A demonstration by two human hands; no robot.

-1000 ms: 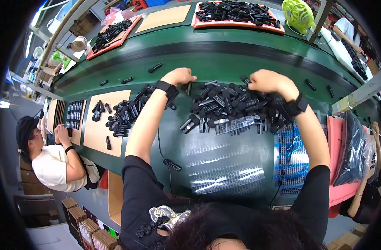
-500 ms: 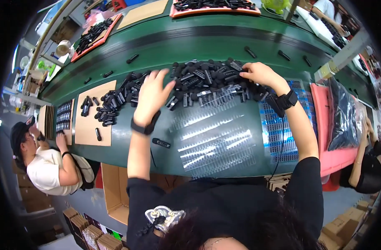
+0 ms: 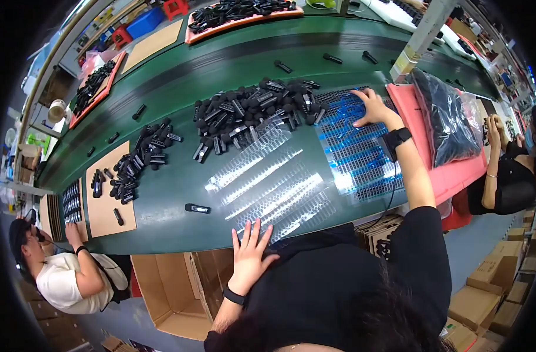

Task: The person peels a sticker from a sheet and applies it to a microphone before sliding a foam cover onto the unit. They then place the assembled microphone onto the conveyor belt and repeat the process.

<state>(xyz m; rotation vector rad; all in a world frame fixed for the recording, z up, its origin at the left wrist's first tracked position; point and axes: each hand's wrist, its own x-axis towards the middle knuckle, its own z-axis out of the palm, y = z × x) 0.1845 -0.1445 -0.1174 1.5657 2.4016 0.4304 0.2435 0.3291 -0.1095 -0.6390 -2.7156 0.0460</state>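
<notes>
My left hand (image 3: 251,258) rests with spread fingers at the bench's front edge, fingertips against the near corner of clear plastic sheets (image 3: 268,182) with rows of small cut-outs. My right hand (image 3: 373,111) is over the far part of a dark, finely gridded sheet stack (image 3: 362,158) with blue film. Its thumb and fingers are apart; whether they touch the stack I cannot tell. A heap of small black microphones (image 3: 238,111) with foam tips lies beyond the clear sheets. One single microphone (image 3: 197,208) lies left of them.
More microphones (image 3: 141,155) spread onto a brown cardboard sheet (image 3: 109,217) at left. A pink tray (image 3: 408,108) holding a bagged dark bundle (image 3: 447,126) borders the stack at right. A metal post (image 3: 426,35) rises behind it. People work on both sides; an open carton (image 3: 162,287) stands below.
My left hand has come back from the heap to the bench's front edge. My right hand has left the heap for the blue-filmed stack. The view has turned to the right.
</notes>
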